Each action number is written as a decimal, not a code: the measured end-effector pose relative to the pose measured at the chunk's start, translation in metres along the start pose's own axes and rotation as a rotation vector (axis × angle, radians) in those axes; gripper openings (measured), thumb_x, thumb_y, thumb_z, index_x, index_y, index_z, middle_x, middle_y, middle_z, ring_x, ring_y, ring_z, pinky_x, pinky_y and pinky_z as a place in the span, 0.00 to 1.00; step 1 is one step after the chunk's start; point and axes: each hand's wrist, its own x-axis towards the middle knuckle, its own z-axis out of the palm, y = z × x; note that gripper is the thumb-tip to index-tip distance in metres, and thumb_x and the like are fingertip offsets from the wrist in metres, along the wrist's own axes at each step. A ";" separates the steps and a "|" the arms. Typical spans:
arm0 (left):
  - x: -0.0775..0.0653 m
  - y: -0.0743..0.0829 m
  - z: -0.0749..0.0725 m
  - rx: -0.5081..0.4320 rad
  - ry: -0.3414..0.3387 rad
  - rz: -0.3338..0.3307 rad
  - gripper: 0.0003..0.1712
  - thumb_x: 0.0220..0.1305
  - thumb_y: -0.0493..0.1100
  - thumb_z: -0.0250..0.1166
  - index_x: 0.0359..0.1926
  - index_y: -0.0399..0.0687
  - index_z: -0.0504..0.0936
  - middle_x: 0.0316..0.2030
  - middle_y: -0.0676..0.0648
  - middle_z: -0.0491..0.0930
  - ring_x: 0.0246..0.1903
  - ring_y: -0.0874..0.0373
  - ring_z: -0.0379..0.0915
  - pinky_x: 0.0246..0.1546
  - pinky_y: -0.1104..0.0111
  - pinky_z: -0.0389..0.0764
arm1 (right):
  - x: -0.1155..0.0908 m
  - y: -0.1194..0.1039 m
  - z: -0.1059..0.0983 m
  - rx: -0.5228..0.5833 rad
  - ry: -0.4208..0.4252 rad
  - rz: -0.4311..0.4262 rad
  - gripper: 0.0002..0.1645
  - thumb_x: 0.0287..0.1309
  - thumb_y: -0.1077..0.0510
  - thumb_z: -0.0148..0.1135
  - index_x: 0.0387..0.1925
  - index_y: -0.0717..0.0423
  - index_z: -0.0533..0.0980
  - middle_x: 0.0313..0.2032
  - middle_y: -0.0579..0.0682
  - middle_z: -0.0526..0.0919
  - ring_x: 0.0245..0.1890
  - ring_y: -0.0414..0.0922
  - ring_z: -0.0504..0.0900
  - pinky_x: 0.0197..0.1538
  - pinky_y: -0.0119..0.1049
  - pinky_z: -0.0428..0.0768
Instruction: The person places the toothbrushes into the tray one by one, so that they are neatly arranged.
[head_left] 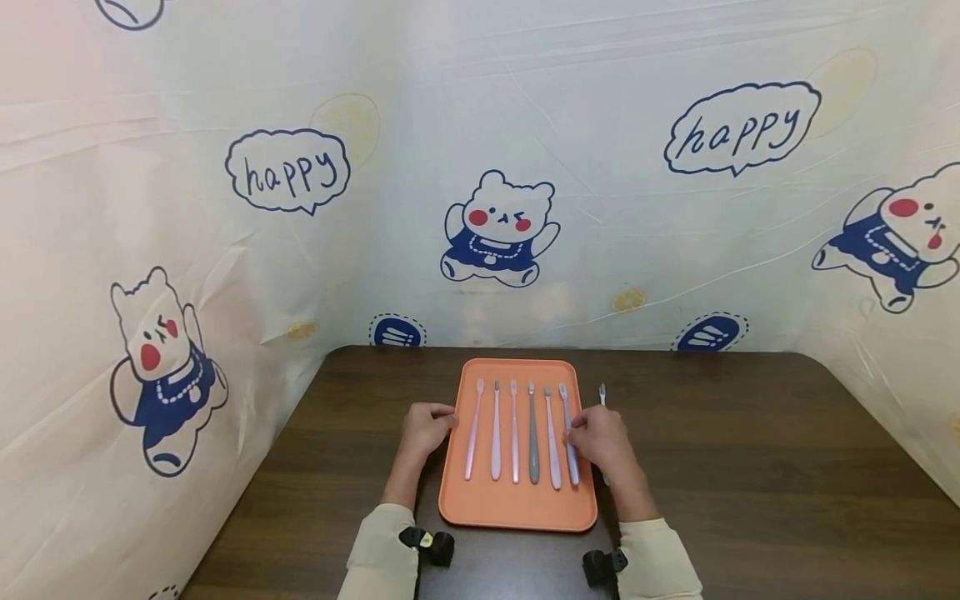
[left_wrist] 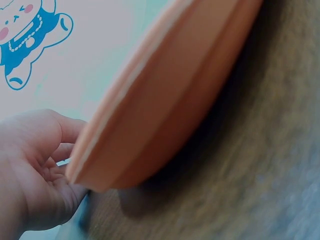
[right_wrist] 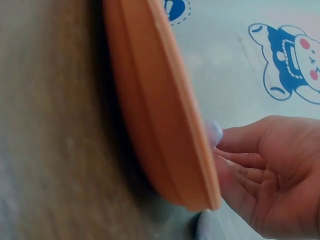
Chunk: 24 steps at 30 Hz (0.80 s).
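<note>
An orange tray (head_left: pixel 517 510) lies on the table with several toothbrushes in a row, pale pink, lilac and one grey-green toothbrush (head_left: pixel 533 442) among them. My left hand (head_left: pixel 429 429) grips the tray's left rim, fingers at the edge in the left wrist view. At the right side, my right hand (head_left: pixel 604 440) pinches the handle of the rightmost lilac toothbrush (head_left: pixel 572 467) inside the tray. Its purple end (right_wrist: pixel 214 133) shows between thumb and finger over the rim in the right wrist view. Another toothbrush (head_left: pixel 602 392) lies just right of the tray, partly hidden by this hand.
The dark wooden table (head_left: pixel 750 450) extends to both sides of the tray. Behind it hangs a pale curtain (head_left: pixel 600 225) printed with bears and speech bubbles, also closing in the left side. A black wrist camera (head_left: pixel 442 548) sits on each sleeve.
</note>
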 end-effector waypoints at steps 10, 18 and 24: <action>-0.001 0.001 0.000 0.003 -0.011 -0.011 0.13 0.60 0.40 0.64 0.43 0.39 0.87 0.40 0.39 0.86 0.33 0.57 0.80 0.33 0.67 0.81 | -0.002 -0.007 0.005 -0.073 0.021 -0.004 0.07 0.53 0.59 0.68 0.31 0.60 0.84 0.24 0.51 0.83 0.22 0.42 0.77 0.25 0.33 0.74; -0.001 0.001 0.000 0.002 -0.010 -0.015 0.13 0.60 0.40 0.64 0.43 0.38 0.87 0.40 0.39 0.86 0.33 0.57 0.80 0.32 0.68 0.80 | -0.005 -0.009 0.006 -0.076 0.022 -0.018 0.07 0.52 0.59 0.70 0.28 0.61 0.83 0.22 0.52 0.80 0.21 0.42 0.76 0.22 0.33 0.72; -0.001 0.000 0.000 0.003 -0.014 -0.014 0.13 0.60 0.40 0.63 0.43 0.39 0.87 0.40 0.40 0.86 0.33 0.57 0.80 0.33 0.68 0.81 | -0.005 -0.009 0.007 -0.079 0.014 -0.014 0.08 0.52 0.59 0.71 0.29 0.61 0.83 0.22 0.52 0.80 0.20 0.42 0.76 0.22 0.32 0.72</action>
